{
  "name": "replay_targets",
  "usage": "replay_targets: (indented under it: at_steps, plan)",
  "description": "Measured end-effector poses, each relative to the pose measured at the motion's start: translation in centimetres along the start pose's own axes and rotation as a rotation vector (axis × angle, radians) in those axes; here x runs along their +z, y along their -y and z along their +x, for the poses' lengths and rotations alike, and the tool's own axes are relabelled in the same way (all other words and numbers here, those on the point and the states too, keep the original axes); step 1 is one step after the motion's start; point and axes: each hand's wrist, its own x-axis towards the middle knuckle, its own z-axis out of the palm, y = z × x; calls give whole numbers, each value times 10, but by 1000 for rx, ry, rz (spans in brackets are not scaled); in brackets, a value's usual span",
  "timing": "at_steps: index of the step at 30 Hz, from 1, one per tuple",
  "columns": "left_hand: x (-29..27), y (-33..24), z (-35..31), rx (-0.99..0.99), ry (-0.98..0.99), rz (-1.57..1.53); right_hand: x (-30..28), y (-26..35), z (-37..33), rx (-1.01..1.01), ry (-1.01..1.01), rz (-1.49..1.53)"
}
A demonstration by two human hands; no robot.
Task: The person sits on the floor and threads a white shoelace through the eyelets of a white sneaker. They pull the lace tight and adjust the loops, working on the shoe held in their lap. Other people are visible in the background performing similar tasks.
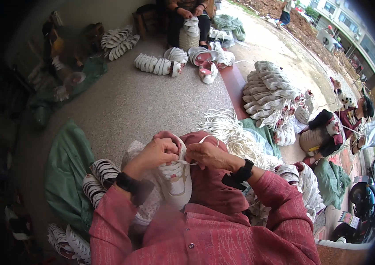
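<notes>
A white and beige shoe upper lies over my lap, its toe end toward me. My left hand is closed at its far left edge, fingers curled on the upper near the pink lining. On the other side my right hand pinches a white shoelace, which loops up above the fingers and runs across to the upper. Some lace rows cross the upper's front below my hands. The fingertips partly hide the eyelets.
Loose white laces are heaped just right of my knees. Beyond them stands a big stack of shoe uppers. A green sack and striped rows of uppers lie at my left. Two co-workers sit nearby, one ahead, one at right.
</notes>
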Motion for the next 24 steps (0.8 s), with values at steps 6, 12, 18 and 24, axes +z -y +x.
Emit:
replay_targets:
  at_steps: [6,12,18,24]
  plan:
    - [0,11,2,-21,-6,-52,17,-7,-8,-214,-268,-589]
    - [-2,17,3,-25,11,-50,21,-11,-14,-168,-164,-374]
    - [0,14,5,-83,24,-65,16,-24,-5,-247,-101,-496]
    - [-1,14,5,-95,16,-71,19,-3,-11,-85,-147,-557]
